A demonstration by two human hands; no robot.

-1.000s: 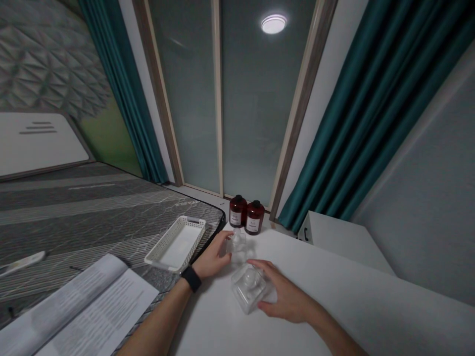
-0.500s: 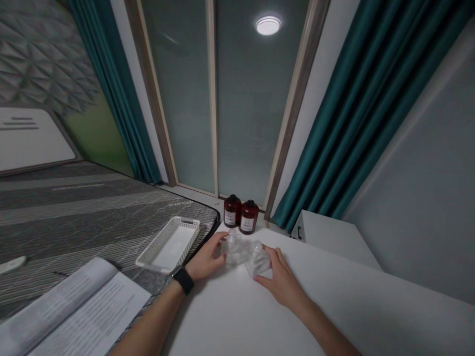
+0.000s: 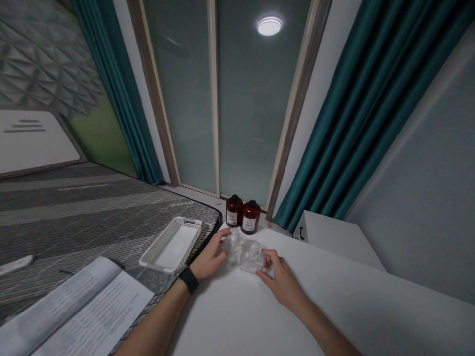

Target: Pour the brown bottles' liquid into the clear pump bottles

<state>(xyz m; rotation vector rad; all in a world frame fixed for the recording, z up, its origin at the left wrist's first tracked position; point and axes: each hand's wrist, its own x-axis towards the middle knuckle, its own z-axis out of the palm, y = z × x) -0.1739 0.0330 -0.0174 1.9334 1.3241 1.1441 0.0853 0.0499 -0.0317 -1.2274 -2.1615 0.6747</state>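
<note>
While two clear packs are touched: the left clear pack [image 3: 233, 248] and the right clear pack [image 3: 254, 255] are seen side by side on the white table [image 3: 230, 311], close to its far corner.
Left hand [image 3: 210, 256]: its thumb and fingers are spread around the side of the left clear pack; whether it is gripped tight cannot be told.
Right hand [image 3: 284, 282]: the outer edge of the right clear pack is pinched between thumb and fingers.
Middle: whether the packs overlap cannot be told, as they can be seen through.
Red bottles [image 3: 251, 210]: two are stood close together, just behind the packs.
Black band [image 3: 189, 280]: it is worn on the left wrist.
White basket [image 3: 172, 249]: it is set on the gray striped surface [image 3: 122, 198], left of the table.
Book [image 3: 100, 306]: it is laid open, nearer than the basket.
</note>
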